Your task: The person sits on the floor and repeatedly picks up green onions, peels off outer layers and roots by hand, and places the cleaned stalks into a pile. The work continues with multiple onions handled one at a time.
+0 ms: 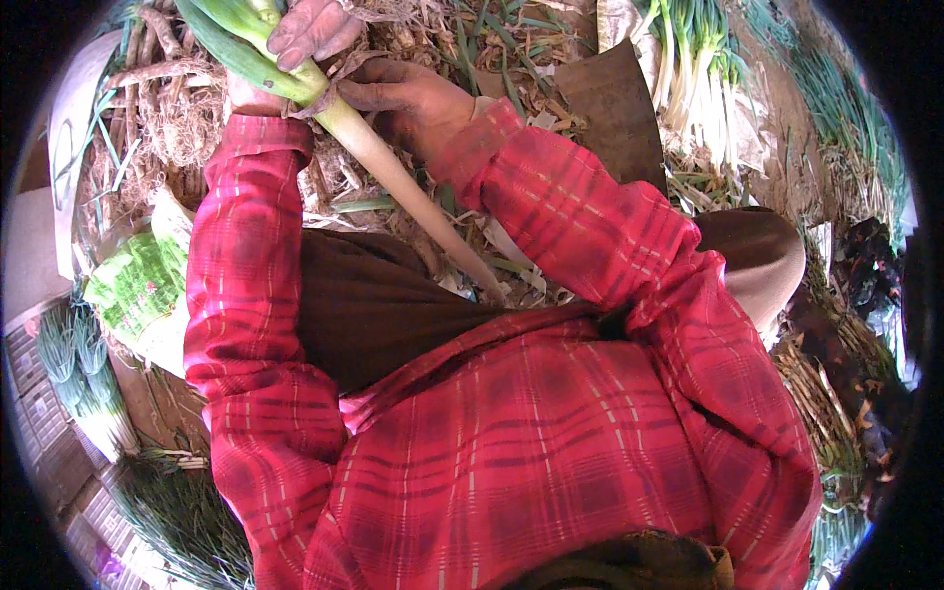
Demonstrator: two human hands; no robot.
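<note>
A long, thick scallion (402,181) slants across the view above my lap. Its green leaves spread at the top left and its pale shaft runs down towards my legs. Around the upper part of the stalk, my left hand (316,35) is closed, with the leaves partly covering the palm. My right hand (413,99) is just beside the shaft, its thumb and forefinger pinching a withered outer leaf (335,80) where the green meets the white. The scallion's lower tip lies near the front of my shirt.
Bundled scallions with stringy roots (173,125) lie at the upper left. Paler scallions (704,96) are at the upper right, near a dark curved sheet (612,110). A green-and-white bag (144,284) lies by my left sleeve. More scallion bundles (88,376) are at the left; leaf scraps litter the ground.
</note>
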